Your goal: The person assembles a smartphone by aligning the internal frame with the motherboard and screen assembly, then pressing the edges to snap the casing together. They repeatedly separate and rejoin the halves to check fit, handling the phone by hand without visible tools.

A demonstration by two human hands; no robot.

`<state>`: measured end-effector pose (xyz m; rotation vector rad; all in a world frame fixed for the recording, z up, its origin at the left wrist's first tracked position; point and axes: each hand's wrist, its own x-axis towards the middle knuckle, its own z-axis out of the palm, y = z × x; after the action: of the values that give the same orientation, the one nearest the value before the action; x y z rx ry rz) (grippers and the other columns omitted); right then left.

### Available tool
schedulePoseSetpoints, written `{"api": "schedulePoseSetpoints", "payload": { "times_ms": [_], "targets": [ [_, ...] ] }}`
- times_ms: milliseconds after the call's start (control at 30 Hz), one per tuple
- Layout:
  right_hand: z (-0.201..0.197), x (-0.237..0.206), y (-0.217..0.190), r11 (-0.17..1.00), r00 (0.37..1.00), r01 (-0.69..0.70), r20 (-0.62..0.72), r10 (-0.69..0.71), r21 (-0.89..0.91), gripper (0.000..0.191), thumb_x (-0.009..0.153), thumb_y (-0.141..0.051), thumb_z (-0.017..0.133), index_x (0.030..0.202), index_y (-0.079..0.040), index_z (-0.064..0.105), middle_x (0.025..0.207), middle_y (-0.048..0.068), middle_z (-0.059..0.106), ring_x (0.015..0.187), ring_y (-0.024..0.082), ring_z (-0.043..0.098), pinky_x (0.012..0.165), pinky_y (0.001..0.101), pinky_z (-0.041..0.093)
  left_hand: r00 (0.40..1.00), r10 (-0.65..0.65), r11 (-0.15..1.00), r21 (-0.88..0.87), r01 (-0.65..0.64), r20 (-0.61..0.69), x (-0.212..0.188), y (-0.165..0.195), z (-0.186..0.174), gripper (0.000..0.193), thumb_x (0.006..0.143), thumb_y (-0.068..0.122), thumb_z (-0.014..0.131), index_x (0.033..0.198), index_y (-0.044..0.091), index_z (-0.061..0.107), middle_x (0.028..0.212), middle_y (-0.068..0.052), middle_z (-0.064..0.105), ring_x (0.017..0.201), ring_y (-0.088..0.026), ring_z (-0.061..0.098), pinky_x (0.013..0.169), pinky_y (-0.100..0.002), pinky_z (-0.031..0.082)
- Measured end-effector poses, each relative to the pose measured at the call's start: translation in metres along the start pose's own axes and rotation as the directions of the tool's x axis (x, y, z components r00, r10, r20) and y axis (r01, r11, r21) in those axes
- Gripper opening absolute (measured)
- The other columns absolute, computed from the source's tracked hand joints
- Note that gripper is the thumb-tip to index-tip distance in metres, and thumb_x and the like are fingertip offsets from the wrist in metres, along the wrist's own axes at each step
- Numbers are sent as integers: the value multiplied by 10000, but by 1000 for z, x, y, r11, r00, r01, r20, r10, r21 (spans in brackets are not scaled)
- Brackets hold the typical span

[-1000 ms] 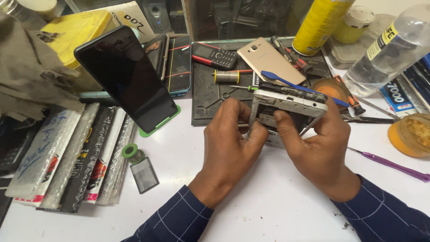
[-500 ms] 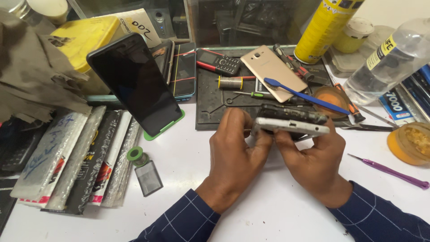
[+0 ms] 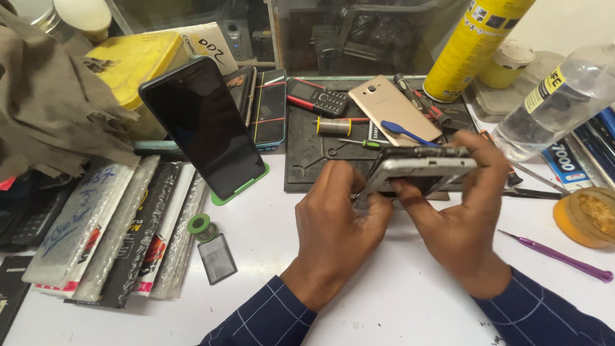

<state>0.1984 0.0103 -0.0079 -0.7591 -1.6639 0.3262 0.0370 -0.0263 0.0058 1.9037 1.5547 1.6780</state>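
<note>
Beside the right hand (image 3: 464, 224), an orange tin (image 3: 586, 218) holds yellowish paste; both hands' fingers pinch the opened phone (image 3: 423, 170), left hand (image 3: 336, 221) at its edge, above bare white tabletop (image 3: 397, 301).

dark blank phone screen (image 3: 204, 128) propped upright at left, bubble-wrapped flat packages (image 3: 102, 230) below, yellow spray can label (image 3: 471, 45) at top right

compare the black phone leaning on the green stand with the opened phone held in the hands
The black phone on the green stand leans upright, untouched; the opened silver-framed phone is held nearly flat by the left hand and right hand. The black one looks whole, while the held one shows exposed innards. Both are slim rectangular slabs.
</note>
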Motion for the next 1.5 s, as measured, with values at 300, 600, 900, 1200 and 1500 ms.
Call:
{"api": "schedulePoseSetpoints", "payload": {
  "times_ms": [300, 600, 900, 1200, 1500],
  "targets": [
    [-16, 12, -19, 824, 953, 302, 144, -265, -479, 687, 911, -76, 906, 1432, -85, 458, 1334, 155, 394, 1203, 257, 465, 886, 294, 505, 999, 43, 999, 24, -44, 27, -1, 1, -5, 263, 800, 117, 713, 938, 26, 508, 882, -122, 592, 691, -312, 639, 583, -438, 516],
    [-29, 18, -2, 986, 975, 162, 163, -153, -43, 610, 913, 40, 813, 1337, -70, 389, 1368, 94, 415, 1167, 120, 544, 1053, 271, 546, 970, 94, 958, -284, -28, 225, 4, 6, -29, 493, 967, 330, 602, 1357, 30, 559, 1118, -137, 699, 858, -273, 741, 750, -382, 603],
    [-36, 18, 9, 987, 974, 99, 190, -121, 123, 538, 946, 81, 738, 1285, -65, 346, 1382, 131, 482, 1165, 139, 607, 1037, 277, 581, 940, 91, 945, -325, 22, 329, 9, -3, -23, 511, 1052, 460, 524, 1379, 70, 563, 1012, -121, 744, 816, -268, 769, 707, -371, 607],
    [-27, 19, 1, 987, 991, 29, 123, -49, 160, 292, 1101, 149, 533, 1282, -31, 393, 1332, 177, 574, 1138, 128, 652, 997, 245, 578, 938, 233, 951, -261, -165, 258, 6, -6, -25, 535, 1045, 328, 627, 1512, 128, 457, 1183, -146, 727, 857, -290, 765, 747, -382, 628],
    [-12, 15, -8, 940, 967, -91, 256, 4, 328, 424, 1052, 100, 519, 1457, -2, 450, 1402, 110, 568, 1281, 146, 607, 1146, 295, 503, 890, 314, 874, -468, -135, 330, 9, -11, -27, 840, 918, 247, 682, 1642, 154, 267, 1482, -197, 578, 1332, -336, 655, 1150, -410, 551]
  ]
}}
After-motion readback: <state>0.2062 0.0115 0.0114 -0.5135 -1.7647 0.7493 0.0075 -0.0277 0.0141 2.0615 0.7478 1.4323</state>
